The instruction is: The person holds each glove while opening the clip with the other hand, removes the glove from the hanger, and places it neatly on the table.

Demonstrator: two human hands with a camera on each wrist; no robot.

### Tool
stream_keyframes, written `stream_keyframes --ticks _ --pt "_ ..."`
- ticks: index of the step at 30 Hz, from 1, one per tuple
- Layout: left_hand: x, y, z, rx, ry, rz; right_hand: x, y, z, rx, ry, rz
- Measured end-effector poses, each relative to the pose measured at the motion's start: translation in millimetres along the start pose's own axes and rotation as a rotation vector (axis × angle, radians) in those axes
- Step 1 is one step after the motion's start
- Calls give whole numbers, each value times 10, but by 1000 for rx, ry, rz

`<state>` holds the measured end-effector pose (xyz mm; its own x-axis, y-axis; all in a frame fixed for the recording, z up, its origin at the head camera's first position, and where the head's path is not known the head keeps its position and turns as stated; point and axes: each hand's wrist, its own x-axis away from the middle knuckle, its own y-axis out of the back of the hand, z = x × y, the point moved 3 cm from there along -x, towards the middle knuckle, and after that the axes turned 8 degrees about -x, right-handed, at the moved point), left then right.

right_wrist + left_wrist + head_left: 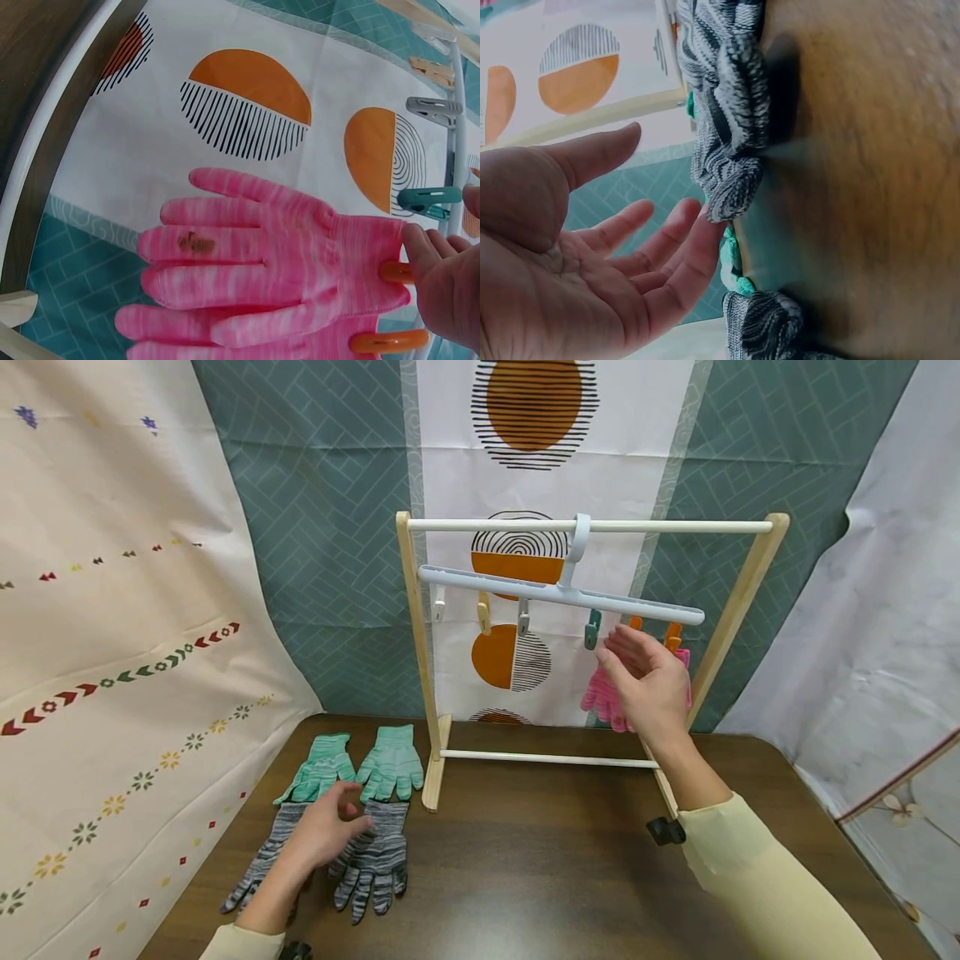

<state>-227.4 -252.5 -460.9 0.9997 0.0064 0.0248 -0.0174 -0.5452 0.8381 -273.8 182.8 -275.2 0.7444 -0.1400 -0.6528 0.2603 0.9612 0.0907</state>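
My right hand is raised at the right end of a pale blue hanger, fingers loosely extended and holding nothing. Just left of its fingertips hangs a teal clip. Two pink gloves dangle by their cuffs from orange clips, partly hidden behind this hand in the head view. On the table's left side, my left hand hovers among a pair of black-and-grey gloves, its fingers relaxed and apart. In the left wrist view, a fingertip overlaps the edge of one grey glove.
The hanger hooks over the top bar of a wooden rack. White, yellow and grey clips hang along its left part. Behind the grey pair lie two mint green gloves on the brown table. Patterned cloths surround the table.
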Motion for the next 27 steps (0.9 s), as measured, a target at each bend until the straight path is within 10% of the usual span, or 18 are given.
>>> stream_keyframes --ticks 27 --pt "-43 104 -107 72 -38 -87 150 252 227 33 140 -39"
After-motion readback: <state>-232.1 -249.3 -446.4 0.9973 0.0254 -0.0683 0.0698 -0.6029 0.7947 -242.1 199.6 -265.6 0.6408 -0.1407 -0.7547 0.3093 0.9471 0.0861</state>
